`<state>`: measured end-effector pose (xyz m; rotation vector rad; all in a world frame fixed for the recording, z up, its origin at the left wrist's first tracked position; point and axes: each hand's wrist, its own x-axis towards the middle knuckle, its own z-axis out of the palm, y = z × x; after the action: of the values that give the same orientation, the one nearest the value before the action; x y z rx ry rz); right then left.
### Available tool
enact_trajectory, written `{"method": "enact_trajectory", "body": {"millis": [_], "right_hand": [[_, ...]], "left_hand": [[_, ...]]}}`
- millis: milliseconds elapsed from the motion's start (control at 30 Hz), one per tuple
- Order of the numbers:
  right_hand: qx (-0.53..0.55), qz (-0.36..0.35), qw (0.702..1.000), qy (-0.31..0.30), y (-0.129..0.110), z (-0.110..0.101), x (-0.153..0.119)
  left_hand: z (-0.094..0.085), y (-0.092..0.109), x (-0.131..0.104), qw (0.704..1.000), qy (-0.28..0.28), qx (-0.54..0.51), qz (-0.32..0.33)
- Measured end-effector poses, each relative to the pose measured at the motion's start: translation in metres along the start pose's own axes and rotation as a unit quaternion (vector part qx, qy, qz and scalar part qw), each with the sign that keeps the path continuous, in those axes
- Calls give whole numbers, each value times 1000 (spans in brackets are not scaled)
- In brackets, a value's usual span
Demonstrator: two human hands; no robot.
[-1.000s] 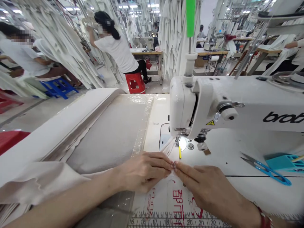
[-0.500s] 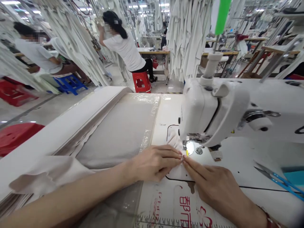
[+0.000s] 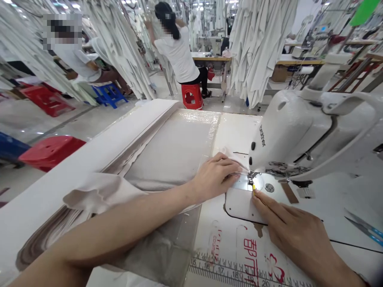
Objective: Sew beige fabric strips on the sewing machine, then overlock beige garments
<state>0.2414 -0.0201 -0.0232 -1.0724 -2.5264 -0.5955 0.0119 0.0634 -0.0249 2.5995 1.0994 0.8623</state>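
A white sewing machine (image 3: 281, 131) stands over the table at the right, its presser foot (image 3: 251, 179) lit from above. Just left of the foot, my left hand (image 3: 217, 175) has its fingers closed on a pale fabric piece (image 3: 239, 161), which runs to the needle area. My right hand (image 3: 290, 219) lies on the machine bed, fingers together and fingertips by the small yellow piece (image 3: 254, 187) in front of the foot; whether it holds anything is hidden. Stacked pale fabric (image 3: 101, 191) lies left, beyond my left forearm.
Blue-handled scissors (image 3: 366, 229) lie at the right edge. A printed ruler (image 3: 224, 271) runs along the near table edge. Beyond the table are a red stool (image 3: 55, 151), a seated person in white (image 3: 178, 54), another person (image 3: 74, 59) and hanging pale garments (image 3: 254, 48).
The view has shifted, so the machine appears further right. My hands have moved apart: the left is now beside the foot with the fabric, the right in front of it.
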Motion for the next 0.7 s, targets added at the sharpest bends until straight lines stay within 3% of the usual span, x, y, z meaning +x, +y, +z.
{"method": "enact_trajectory", "body": {"millis": [133, 267, 367, 467, 533, 600, 633, 700], "right_hand": [[-12, 9, 1000, 1, -2, -5, 3], [-36, 10, 998, -41, -4, -14, 11], [-39, 27, 998, -40, -5, -20, 12], [-6, 56, 998, -21, -6, -26, 8], [52, 96, 994, 0, -11, -32, 3], [170, 162, 972, 26, -24, -39, -1], [249, 206, 946, 28, -35, -43, 0], [412, 295, 862, 16, -63, -46, 6]], "left_hand": [[-1, -1, -3, 999, 7, 31, 5], [-7, -2, -9, 1000, 10, 20, 8], [-27, 5, -29, 999, -11, -12, 47], [-56, 25, -60, 993, -38, -68, 90], [-75, 42, -76, 991, 4, -98, 88], [-89, 59, -82, 988, 91, -106, 71], [-94, 66, -82, 984, 134, -97, 69], [-101, 79, -75, 975, 198, -41, 94]]}}
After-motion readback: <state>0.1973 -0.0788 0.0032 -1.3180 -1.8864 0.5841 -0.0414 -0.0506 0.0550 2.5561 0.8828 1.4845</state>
